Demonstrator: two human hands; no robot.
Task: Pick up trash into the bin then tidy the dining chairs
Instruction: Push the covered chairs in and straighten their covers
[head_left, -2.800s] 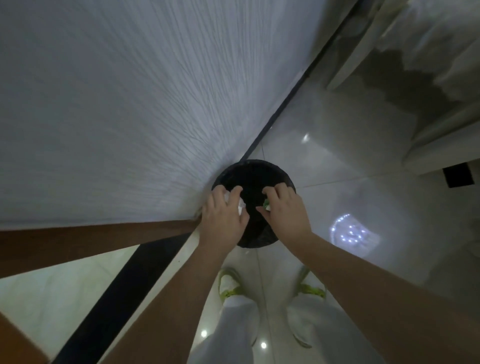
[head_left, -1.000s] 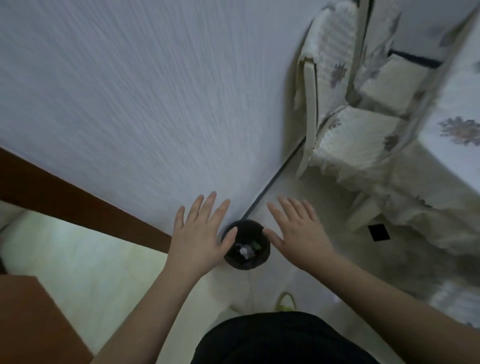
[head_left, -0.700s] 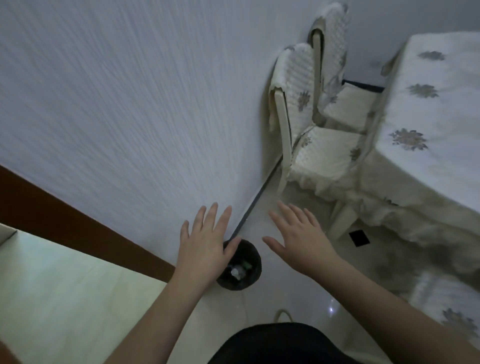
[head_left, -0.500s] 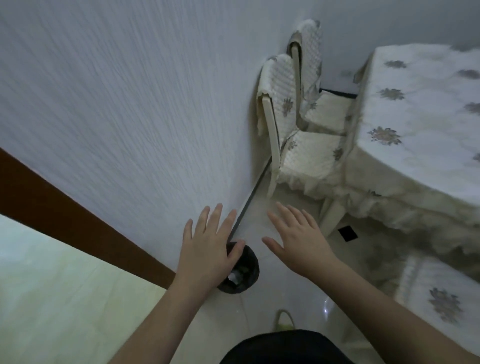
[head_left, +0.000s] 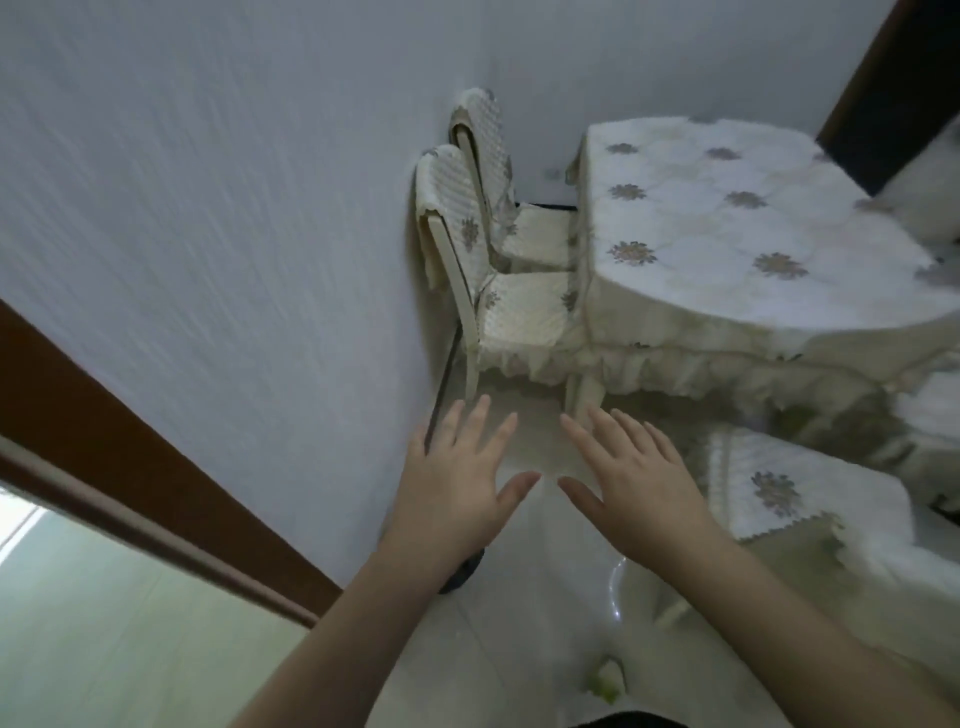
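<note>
My left hand (head_left: 457, 486) and my right hand (head_left: 631, 480) are held out flat in front of me, fingers spread, with nothing in them. The small black bin (head_left: 462, 574) stands on the floor by the wall, almost wholly hidden under my left wrist. Ahead, two dining chairs with cream floral covers stand against the wall: the near chair (head_left: 511, 306) and the far chair (head_left: 535, 228), both beside the table. A third covered chair seat (head_left: 795, 486) sits at the right, close to my right hand.
The dining table (head_left: 727, 244) wears a cream floral cloth with a frilled hem. A white textured wall (head_left: 234, 208) runs along the left, ending in a brown door frame (head_left: 130, 457). The floor (head_left: 530, 649) is glossy pale tile. My shoe tip (head_left: 605, 688) shows below.
My hands dropped the trash into the bin and came away open. The view has swung up and right, so the bin slid under my left wrist and the chairs and table came into view.
</note>
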